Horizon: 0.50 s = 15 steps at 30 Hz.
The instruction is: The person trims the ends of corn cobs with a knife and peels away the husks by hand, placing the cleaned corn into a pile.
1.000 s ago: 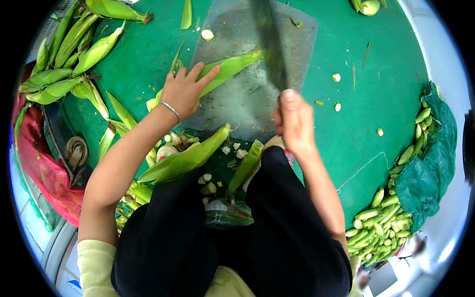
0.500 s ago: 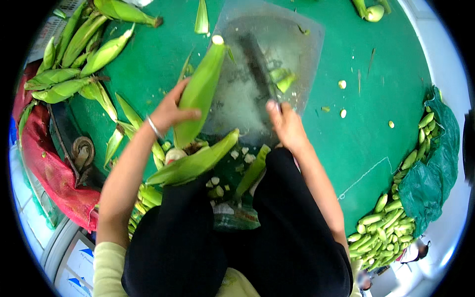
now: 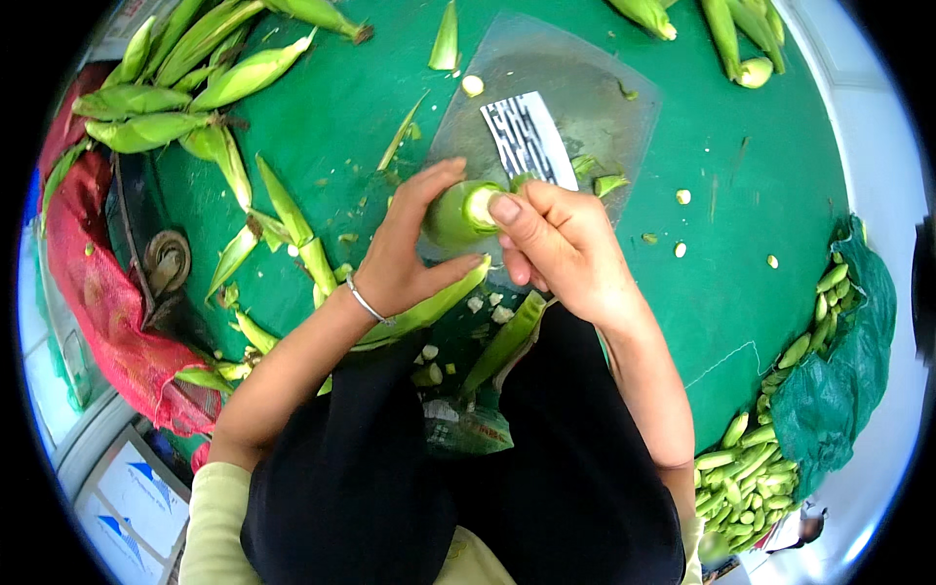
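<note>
My left hand point(image 3: 405, 239), with a bangle at the wrist, is wrapped round an ear of corn point(image 3: 450, 222) in its green husk. The ear's pale cut end faces up, toward my right hand. My right hand point(image 3: 575, 239) is closed round a knife, its handle hidden in the fingers; the broad blade point(image 3: 531, 136) points away from me and shows bright with dark stripes. The right thumb presses against the husk rim at the cut end. Beneath both hands lies a clear sheet point(image 3: 624, 107). Another husked-in ear point(image 3: 419, 317) rests just under my left hand.
Unpeeled ears point(image 3: 146, 112) are heaped at the far left, beside a red mesh sack point(image 3: 83, 322). More ears point(image 3: 726, 39) lie far right. A green sack point(image 3: 848, 351) spills many small peeled cobs point(image 3: 746, 487) at right. Cut stem discs point(image 3: 681, 250) and husk scraps point(image 3: 447, 39) dot the green floor.
The ear has tipped so its cut end faces up, and it has moved right and nearer. My right hand has brought the knife over to meet the ear's end.
</note>
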Tool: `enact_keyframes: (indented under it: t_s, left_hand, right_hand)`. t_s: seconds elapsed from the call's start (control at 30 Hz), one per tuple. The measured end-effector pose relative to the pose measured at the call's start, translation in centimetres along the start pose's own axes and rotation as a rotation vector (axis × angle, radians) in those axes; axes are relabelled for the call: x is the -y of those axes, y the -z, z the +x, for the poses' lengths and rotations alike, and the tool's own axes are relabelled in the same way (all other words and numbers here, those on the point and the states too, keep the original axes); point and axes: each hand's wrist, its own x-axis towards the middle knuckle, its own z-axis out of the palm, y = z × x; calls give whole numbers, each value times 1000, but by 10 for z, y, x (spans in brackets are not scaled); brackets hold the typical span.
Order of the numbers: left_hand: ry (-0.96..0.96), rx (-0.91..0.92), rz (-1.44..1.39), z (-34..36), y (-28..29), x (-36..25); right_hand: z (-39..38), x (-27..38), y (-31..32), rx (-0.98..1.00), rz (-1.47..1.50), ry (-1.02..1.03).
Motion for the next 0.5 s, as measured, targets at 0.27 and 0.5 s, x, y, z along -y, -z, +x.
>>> enact_keyframes:
  t_s: [0.27, 0.5]
  left_hand:
    - [286, 43, -341, 11, 51, 6]
    - [327, 41, -483, 10, 70, 16]
  right_hand:
    - [26, -19, -60, -123, 265, 233]
    - [34, -23, -74, -126, 252, 177]
